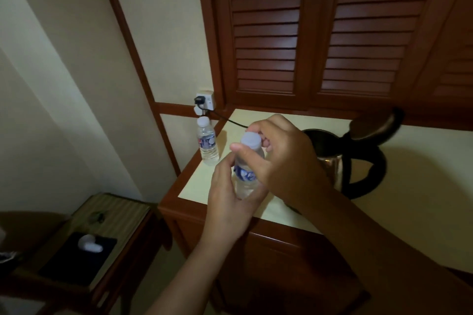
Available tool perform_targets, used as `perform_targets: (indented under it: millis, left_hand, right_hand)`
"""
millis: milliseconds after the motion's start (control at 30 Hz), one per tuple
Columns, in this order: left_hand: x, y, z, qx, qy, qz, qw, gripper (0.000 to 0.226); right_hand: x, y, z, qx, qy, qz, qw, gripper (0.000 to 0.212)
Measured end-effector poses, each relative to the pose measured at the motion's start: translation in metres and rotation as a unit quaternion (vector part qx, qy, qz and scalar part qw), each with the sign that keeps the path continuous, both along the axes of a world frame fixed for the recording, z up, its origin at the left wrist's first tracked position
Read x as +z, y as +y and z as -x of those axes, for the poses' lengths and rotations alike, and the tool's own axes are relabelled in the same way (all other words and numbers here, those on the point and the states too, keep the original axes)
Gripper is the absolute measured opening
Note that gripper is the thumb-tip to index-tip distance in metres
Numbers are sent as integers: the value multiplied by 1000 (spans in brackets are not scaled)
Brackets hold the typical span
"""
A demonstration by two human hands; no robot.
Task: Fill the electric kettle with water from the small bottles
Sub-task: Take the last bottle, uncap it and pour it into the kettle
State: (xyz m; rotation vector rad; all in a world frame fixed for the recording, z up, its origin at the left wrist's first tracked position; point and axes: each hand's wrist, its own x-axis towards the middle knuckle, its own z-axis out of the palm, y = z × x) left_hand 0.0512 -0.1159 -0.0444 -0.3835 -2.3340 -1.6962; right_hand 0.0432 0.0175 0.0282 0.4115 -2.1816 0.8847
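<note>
A small clear water bottle (246, 179) with a blue label is held upright above the counter's front left part. My left hand (227, 194) wraps its body from the left. My right hand (284, 158) grips its white cap (251, 140) with thumb and fingers. A second small bottle (207, 143), capped and full, stands at the counter's left edge. The electric kettle (350, 158), steel with a black handle, stands just right of my hands with its lid (376, 124) tipped open; my right hand hides part of its mouth.
The cream counter (422, 174) has a wooden rim and louvred wooden doors (320, 33) behind it. A black cord (230, 120) runs from a wall socket (204, 101) toward the kettle. A lower side table (84, 245) at left holds a dark tray with a white object.
</note>
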Motion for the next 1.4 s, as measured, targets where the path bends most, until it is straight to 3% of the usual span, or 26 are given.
perform_targets:
  millis: [133,233,367,500,567,733,833,1000,1167,1267,1400]
  left_hand:
    - [10,28,-26,-116,-56,-70,989,52]
    - [8,44,-40,-139,-75,-74,985,49]
    - [20,64,-54,-211,-94,-87,969,50]
    - [27,76,-62,-311,-143,-143,929,71]
    - [24,79,-64,-358,-181,-180,898,78]
    - [15,84,-79,-438,-247,-231,833,50]
    - [13,78,-84,-416,-258,-214,845,52]
    - [12,65,-80,-336,-219,-173,900,50]
    - [17,50,-63,-261,-175,-116,942,49]
    - [19,40,-49,-229,-160,-108,954,45]
    - [14,28,-34,-208,-155,-112,959,44]
  right_hand:
    - [13,36,-27,-43,-53,-82,994,45]
    - [24,71,-48,-96,-123,-192,969,59]
    - [33,96,-75,-97,-179,-199,959,63]
    - [33,116,-88,-13,-160,-90,983,60]
    - [37,126,-97,29,-155,-104,982,60]
    - [44,147,-112,172,-156,-174,957,38]
    - [39,153,-117,181,-164,-175,954,19]
    - [32,157,-122,140,-163,-135,967,36]
    - [-9,147,-129,-10,-152,33,988,27]
    - [-61,147,-121,-80,-209,127,966,21]
    - [-124,157,-102,-181,-284,88,938,26]
